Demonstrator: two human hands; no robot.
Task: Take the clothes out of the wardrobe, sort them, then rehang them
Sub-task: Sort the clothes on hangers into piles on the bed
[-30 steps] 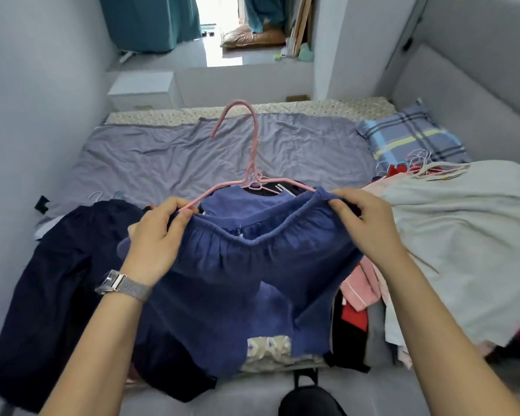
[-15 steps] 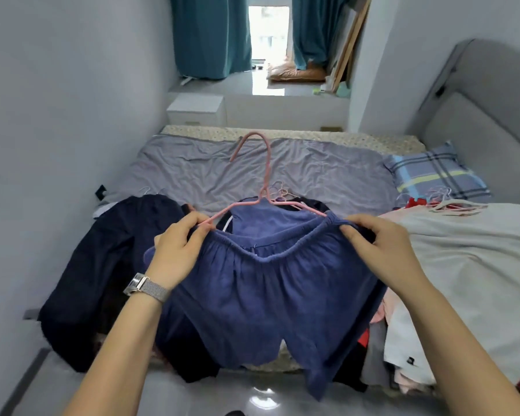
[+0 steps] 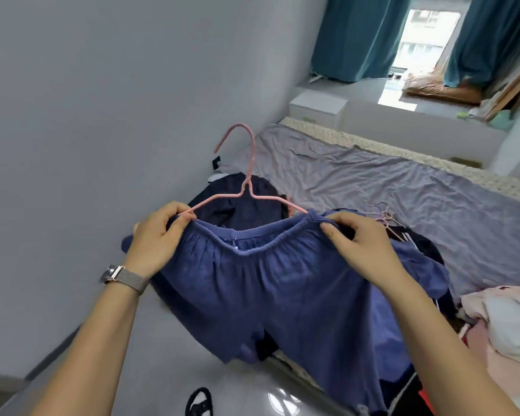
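Rehanging step: left hand and right hand pinch blue gathered-waist cotton shorts onto pink wire hanger. Next, likely seat waistband evenly.

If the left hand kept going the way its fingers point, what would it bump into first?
The left hand grips the blue shorts at the waistband, fingers pointing rightward. Going on that way, it would probably first meet the pink hanger arm at its fingertips, though depth is hard to judge.

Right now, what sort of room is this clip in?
Most likely a small bedroom: a bed with a grey sheet, clothes piled on it, teal curtains at a window, and blue shorts on a pink hanger.
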